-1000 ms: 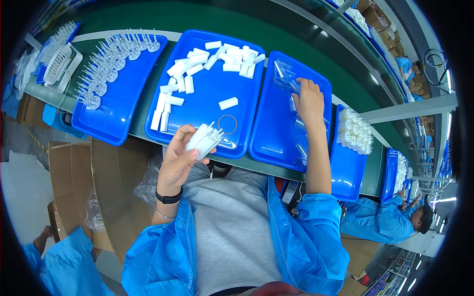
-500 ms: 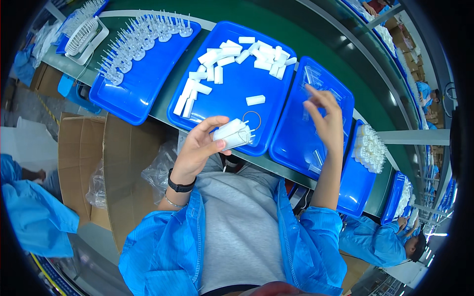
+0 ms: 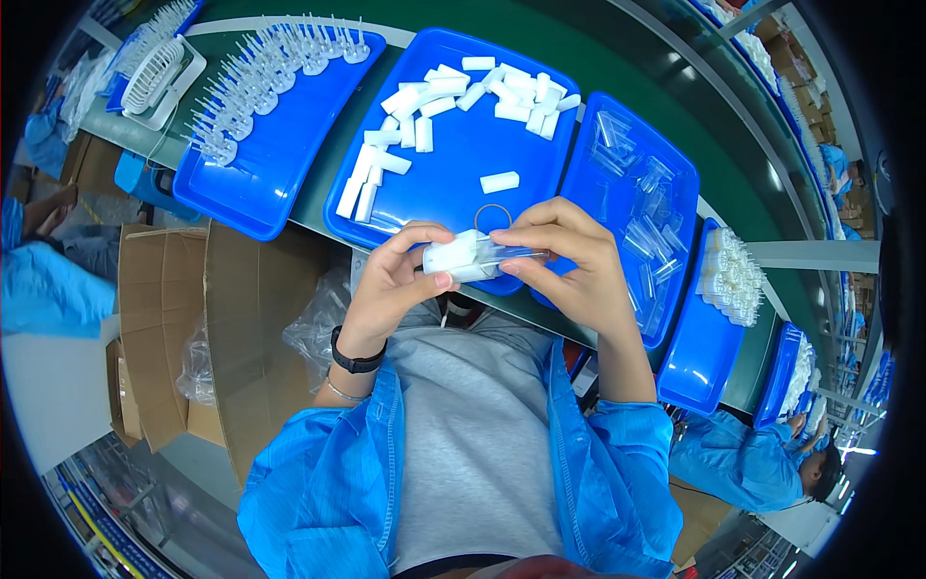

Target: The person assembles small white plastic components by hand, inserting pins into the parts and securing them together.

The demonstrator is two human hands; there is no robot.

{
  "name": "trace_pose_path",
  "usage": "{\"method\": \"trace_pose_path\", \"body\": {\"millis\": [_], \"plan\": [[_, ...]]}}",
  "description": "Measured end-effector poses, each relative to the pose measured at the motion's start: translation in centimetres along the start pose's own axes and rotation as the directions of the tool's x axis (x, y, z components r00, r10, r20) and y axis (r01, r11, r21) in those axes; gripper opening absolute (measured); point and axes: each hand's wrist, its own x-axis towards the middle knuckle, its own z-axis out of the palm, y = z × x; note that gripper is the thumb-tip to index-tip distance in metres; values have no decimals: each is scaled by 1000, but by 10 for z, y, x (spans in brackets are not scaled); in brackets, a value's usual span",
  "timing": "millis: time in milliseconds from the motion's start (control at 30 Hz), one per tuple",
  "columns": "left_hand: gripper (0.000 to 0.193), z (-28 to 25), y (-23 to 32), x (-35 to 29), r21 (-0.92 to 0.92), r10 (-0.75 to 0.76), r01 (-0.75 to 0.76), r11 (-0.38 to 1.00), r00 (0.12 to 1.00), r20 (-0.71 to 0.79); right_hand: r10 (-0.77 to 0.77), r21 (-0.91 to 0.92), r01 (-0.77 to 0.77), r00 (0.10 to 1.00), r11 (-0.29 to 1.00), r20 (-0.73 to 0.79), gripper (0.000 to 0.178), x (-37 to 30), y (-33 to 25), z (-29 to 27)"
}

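Observation:
My left hand [image 3: 397, 277] is closed round a bundle of white blocks [image 3: 453, 256] with thin pins at one end. From the right, my right hand [image 3: 569, 253] pinches a clear plastic tube [image 3: 516, 255] and holds it against the bundle's pinned end. My fingers hide part of both pieces. Behind them, a thin ring [image 3: 493, 219] shows over the blue tray [image 3: 439, 198]. One white block [image 3: 500, 181] lies alone in that tray, and several more [image 3: 424, 101] are heaped toward its back and left side.
On the right, a blue tray [image 3: 576, 193] holds loose clear tubes [image 3: 648, 217]. Beyond it, another tray [image 3: 696, 362] carries clustered white assemblies [image 3: 730, 278]. At left, a tray [image 3: 280, 179] bears clear pronged parts [image 3: 258, 82], near a small white fan [image 3: 162, 82]. Cardboard boxes [image 3: 270, 338] stand below. A co-worker [image 3: 748, 463] sits at right.
My right hand has come from over the right-hand tray to the bundle, bringing a clear tube. My left hand still holds the white bundle in nearly the same place.

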Motion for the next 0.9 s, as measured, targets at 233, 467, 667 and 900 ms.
{"method": "trace_pose_path", "body": {"millis": [233,467,667,900], "plan": [[34,0,1,0,46,21,-21,999,1000,3,6,8,-6,997,1000,-72,27,4,-3,1],[35,-1,-4,1,144,72,-74,987,997,20,2,47,0,999,999,-32,28,4,-2,7],[35,4,-4,2,172,74,-71,983,997,-10,31,132,-25,999,991,-44,30,6,-9,16],[30,2,-5,3,315,118,-108,943,993,-13,17,195,-10,999,981,-33,31,6,-9,24]]}}
